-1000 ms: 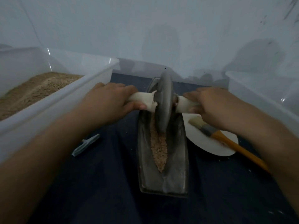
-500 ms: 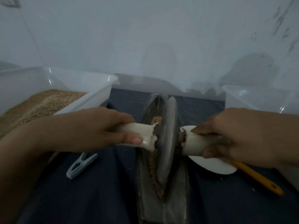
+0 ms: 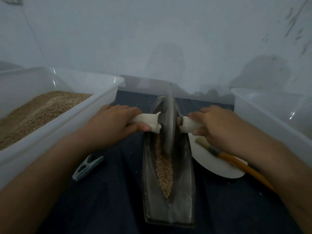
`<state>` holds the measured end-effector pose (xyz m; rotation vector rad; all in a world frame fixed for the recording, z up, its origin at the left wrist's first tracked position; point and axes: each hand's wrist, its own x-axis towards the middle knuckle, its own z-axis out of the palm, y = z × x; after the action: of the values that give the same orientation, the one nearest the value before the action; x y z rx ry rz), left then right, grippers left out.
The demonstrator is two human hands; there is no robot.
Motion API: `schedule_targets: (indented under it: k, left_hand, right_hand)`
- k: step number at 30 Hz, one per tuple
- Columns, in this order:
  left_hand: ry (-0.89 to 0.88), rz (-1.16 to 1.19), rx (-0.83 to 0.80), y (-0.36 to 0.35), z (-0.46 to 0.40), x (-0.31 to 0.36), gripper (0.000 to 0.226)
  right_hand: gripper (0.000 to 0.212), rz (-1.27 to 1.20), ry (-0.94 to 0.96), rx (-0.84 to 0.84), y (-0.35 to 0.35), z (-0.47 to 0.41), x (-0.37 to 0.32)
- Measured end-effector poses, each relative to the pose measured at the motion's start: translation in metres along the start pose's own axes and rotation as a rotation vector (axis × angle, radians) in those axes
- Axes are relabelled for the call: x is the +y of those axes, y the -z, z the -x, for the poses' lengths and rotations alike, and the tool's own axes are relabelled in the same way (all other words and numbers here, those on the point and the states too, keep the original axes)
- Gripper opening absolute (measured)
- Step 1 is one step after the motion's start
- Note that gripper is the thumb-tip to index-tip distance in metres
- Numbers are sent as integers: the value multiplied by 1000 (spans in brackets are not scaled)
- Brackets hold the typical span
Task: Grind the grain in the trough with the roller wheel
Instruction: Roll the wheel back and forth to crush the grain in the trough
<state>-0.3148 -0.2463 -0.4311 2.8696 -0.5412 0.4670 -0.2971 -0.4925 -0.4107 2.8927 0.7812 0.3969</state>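
Note:
A dark metal boat-shaped trough (image 3: 184, 191) lies lengthwise on the dark cloth in front of me. Brown grain (image 3: 164, 173) fills its groove. The grey roller wheel (image 3: 167, 122) stands on edge in the far half of the groove. A cloth-wrapped axle handle (image 3: 146, 121) sticks out on each side of the wheel. My left hand (image 3: 109, 124) grips the left handle. My right hand (image 3: 217, 125) grips the right handle close to the wheel.
A clear plastic bin (image 3: 70, 125) of grain stands at the left, another clear bin (image 3: 276, 119) at the right. A white plate (image 3: 212, 161) with a yellow-handled brush (image 3: 231, 159) lies under my right forearm. A grey clothes peg (image 3: 87, 167) lies left of the trough. A wall is close behind.
The wheel, pulled toward the near end half a second ago, has rolled back to the far half of the trough with both hands, uncovering the grain in the near groove.

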Motion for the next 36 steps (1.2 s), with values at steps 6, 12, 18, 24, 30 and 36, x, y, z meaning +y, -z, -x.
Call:
schedule_targets:
  k: [6,12,18,24,30,36]
  left_hand:
    - [-63,229,-319,34,18,1,63]
    - [1,36,-264,25,12,12,64]
    - [61,-243,90,-15,-5,5,62]
    - [-53,-32,-87,7,4,1,67]
    - [-122,140,-286,38,22,4,68]
    - [-32,-53,-126,15,9,9,63]
  right_hand:
    - [22,-56,95,-316,50,31,-14]
    - [26,-77,34,-269,38,21,-10]
    - [39,-30,-78,18,-2,-3,-2]
    - [26,21,42,-127,21,10,-6]
    - [23,-41,107,-366,56,37,-16]
    - [25,-37,8,-195,23,12,-6]
